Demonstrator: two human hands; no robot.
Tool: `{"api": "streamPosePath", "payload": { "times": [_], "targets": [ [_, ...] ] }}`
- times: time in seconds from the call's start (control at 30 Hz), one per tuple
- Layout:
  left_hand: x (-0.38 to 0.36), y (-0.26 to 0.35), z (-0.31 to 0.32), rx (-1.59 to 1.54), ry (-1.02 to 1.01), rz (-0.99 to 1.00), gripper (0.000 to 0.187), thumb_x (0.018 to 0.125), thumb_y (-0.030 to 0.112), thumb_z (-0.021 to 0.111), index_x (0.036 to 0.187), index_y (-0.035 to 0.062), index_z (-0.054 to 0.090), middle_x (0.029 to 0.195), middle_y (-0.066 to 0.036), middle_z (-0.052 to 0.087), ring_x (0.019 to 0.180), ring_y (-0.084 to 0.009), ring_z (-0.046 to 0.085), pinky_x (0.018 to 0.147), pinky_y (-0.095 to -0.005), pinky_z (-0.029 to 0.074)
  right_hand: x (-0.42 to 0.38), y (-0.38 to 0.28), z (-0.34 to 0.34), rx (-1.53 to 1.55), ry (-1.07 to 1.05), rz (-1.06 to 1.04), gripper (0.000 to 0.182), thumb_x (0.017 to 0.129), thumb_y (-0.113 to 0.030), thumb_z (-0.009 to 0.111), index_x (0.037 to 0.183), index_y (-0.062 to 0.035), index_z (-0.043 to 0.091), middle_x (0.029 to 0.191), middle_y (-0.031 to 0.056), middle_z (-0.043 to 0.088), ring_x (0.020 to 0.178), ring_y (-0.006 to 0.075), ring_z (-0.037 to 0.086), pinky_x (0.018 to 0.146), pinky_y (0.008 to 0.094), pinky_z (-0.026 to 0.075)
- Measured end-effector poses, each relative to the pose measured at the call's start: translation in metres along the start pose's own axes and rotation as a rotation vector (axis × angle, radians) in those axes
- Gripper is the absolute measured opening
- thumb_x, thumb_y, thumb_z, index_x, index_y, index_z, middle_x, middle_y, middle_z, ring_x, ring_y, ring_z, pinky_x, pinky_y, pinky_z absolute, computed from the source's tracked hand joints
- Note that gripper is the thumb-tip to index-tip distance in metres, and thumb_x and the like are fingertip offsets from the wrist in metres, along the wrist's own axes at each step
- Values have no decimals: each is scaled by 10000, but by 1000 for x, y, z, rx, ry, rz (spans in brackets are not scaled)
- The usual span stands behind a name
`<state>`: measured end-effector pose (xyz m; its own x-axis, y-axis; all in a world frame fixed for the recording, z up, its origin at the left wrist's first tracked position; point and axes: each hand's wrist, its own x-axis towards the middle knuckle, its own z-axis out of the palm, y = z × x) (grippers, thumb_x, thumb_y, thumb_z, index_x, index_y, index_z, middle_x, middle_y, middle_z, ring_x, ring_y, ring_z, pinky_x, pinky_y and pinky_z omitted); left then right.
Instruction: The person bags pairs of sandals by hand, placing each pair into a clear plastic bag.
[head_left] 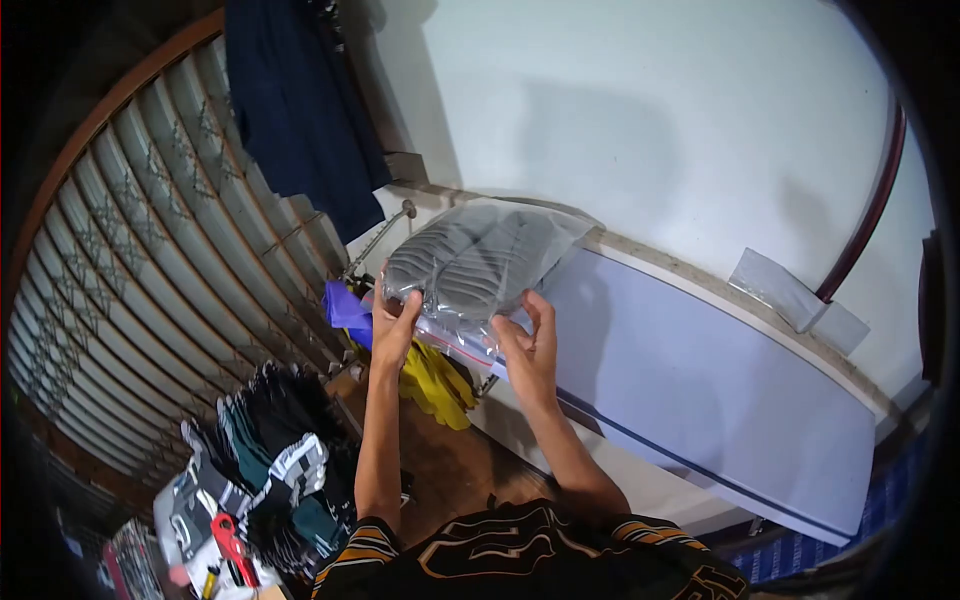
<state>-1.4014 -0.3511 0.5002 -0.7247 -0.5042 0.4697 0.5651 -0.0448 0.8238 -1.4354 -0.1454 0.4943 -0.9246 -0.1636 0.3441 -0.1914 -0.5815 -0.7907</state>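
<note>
A clear plastic bag (470,250) with a grey striped or folded garment inside is held up over the near left end of a long pale board. My left hand (393,328) grips the bag's left edge, thumb on top. My right hand (528,345) pinches the lower right edge between thumb and fingers. Between the hands hangs the bag's loose clear flap, with a red line (460,352) across it. What exactly the garment is cannot be made out through the shiny plastic.
The pale board (720,390) runs along the white wall to the right. Clear plastic bags (785,290) lie at its back edge. Yellow cloth (435,385) and purple cloth (345,305) hang at left. Navy clothing (300,110) hangs above. Clothes (270,430) and a red tool (232,548) sit lower left.
</note>
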Motion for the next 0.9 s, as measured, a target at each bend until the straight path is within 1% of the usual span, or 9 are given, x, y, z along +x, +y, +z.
{"api": "streamPosePath", "payload": {
  "times": [0.13,0.27,0.33,0.43,0.53,0.6,0.63,0.8,0.9],
  "targets": [
    [22,-16,-7,-34,-4,-69,635,933,64,665,1477,45,339,1153,-19,602,943,-85,582,787,-235,479,7,7,4,-69,-14,50,624,922,-119,686,1410,32,329,1385,182,401,1085,208,596,839,303,547],
    [39,-23,-11,-13,24,-177,651,922,144,709,1461,43,358,1146,-47,610,935,-104,592,776,-240,491,14,1,7,-82,-50,107,684,925,-87,672,1475,29,282,1442,167,367,1099,217,597,843,326,554],
    [43,-23,-9,-21,31,-174,680,908,180,733,1456,33,358,1146,-69,613,944,-115,598,785,-249,499,16,0,8,-72,-54,110,714,915,-97,685,1480,42,271,1418,186,399,1134,222,578,827,312,550],
    [44,-20,-8,36,50,-194,718,893,185,750,1460,15,342,1180,-101,604,1028,-152,595,861,-286,505,14,3,6,-78,-63,89,739,902,-96,696,1486,47,265,1412,193,422,1185,234,549,815,304,546],
    [34,-16,-1,146,114,-56,806,865,207,780,1474,-6,298,1263,-162,558,1129,-216,573,949,-335,487,-1,-5,6,-134,-63,12,722,895,-75,692,1482,28,283,1440,178,402,1206,250,535,822,315,546],
    [21,0,11,318,229,22,891,841,226,803,1493,-12,244,1364,-218,470,1183,-276,548,999,-364,463,-16,-8,3,-167,-63,-38,710,891,-66,689,1477,17,297,1450,174,392,1211,258,531,824,320,545],
    [17,1,10,339,230,12,929,835,245,807,1500,-15,214,1446,-269,365,1222,-313,522,1008,-379,459,-24,-7,-3,-270,-61,-92,700,886,-67,693,1468,11,311,1456,178,381,1219,265,524,838,325,542],
    [-7,-8,11,370,278,107,921,846,255,794,1510,7,207,1508,-275,285,1322,-348,428,1026,-417,444,-69,-25,-26,-425,-112,-179,694,871,-86,711,1448,4,336,1462,179,369,1234,285,510,891,347,524],
    [-33,1,20,444,333,103,941,852,268,785,1531,39,174,1532,-248,268,1363,-356,386,1074,-444,400,-93,-33,-45,-362,-192,-40,726,869,-121,726,1468,-33,326,1473,146,368,1246,285,500,918,355,510]
  ]
}}
